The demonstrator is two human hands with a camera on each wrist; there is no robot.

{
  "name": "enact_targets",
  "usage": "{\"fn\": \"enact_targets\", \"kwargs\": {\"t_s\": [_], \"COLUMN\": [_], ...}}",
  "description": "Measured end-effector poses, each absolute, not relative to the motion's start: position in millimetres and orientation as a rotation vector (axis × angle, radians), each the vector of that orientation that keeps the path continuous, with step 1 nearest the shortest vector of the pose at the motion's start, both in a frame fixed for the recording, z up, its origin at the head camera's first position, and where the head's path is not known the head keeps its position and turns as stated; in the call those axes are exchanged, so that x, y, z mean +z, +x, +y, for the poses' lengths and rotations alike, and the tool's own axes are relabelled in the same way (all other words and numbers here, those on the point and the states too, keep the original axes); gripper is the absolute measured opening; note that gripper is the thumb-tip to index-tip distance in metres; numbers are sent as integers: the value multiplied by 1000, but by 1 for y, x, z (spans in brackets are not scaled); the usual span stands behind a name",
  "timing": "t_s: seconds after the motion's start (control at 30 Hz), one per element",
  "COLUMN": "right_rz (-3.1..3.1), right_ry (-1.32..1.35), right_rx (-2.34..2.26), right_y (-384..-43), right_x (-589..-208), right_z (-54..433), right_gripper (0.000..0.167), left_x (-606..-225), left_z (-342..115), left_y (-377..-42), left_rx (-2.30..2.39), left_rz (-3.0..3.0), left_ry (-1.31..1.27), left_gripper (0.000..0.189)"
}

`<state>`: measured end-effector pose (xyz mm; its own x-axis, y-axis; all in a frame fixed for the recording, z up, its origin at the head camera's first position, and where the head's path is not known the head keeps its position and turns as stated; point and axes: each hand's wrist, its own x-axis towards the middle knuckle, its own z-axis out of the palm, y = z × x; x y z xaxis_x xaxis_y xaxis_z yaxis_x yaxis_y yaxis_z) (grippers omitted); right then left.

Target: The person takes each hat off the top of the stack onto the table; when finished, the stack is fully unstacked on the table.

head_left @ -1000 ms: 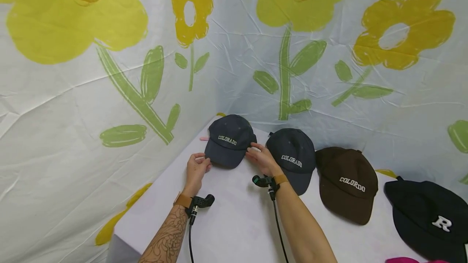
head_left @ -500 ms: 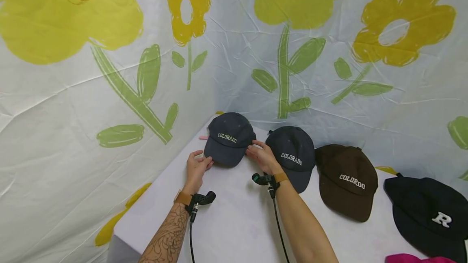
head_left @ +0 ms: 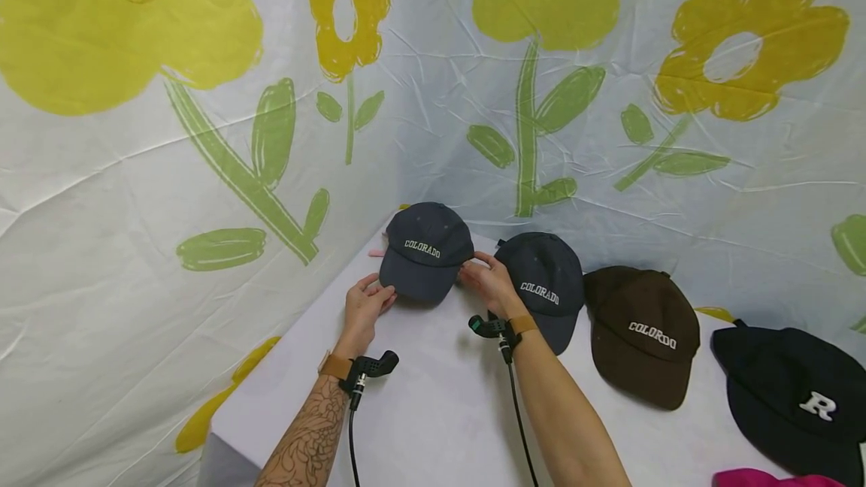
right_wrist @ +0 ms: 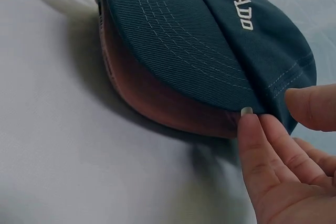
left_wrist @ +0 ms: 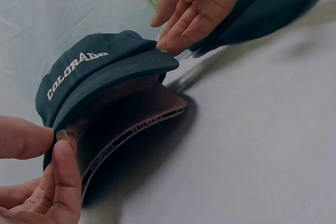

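A dark navy baseball cap, lettered COLORADO, lies tilted at the table's far corner. Another cap with a pinkish brim and a dark edge lettered VETEMENTS shows beneath it; its crown is hidden. My left hand pinches the navy brim's left corner between thumb and forefinger. On the other side, fingertips of my right hand touch the brim's right corner. Its thumb stands apart from those fingers, beside the crown. In the left wrist view the navy brim arches above the pinkish one, with a gap between them.
A second navy COLORADO cap, a brown cap and a black cap with a white R line the table's back right. Something magenta shows at the bottom edge. Flower-print sheets hang behind the white table.
The navy cap has tipped up slightly and shifted a little to the right. My right hand has moved slightly up and right; my left hand stays at the brim corner.
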<state>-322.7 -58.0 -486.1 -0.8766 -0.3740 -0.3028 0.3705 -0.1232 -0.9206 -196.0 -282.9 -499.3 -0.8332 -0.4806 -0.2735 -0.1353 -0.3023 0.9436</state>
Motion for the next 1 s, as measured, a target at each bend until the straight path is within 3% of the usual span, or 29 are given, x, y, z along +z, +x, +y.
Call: {"fn": "enact_targets", "kwargs": {"t_s": [1.0], "right_rz": [1719], "right_ry": [-19], "right_rx": [-2176], "right_y": [-326], "right_x": [-451], "right_z": [-46], "right_gripper": [46], "left_x": [-482], "left_z": [-272], "left_y": [-194], "left_rx": [-2339], "left_rz": [-1720], "left_ry": [568], "left_gripper": [68]}}
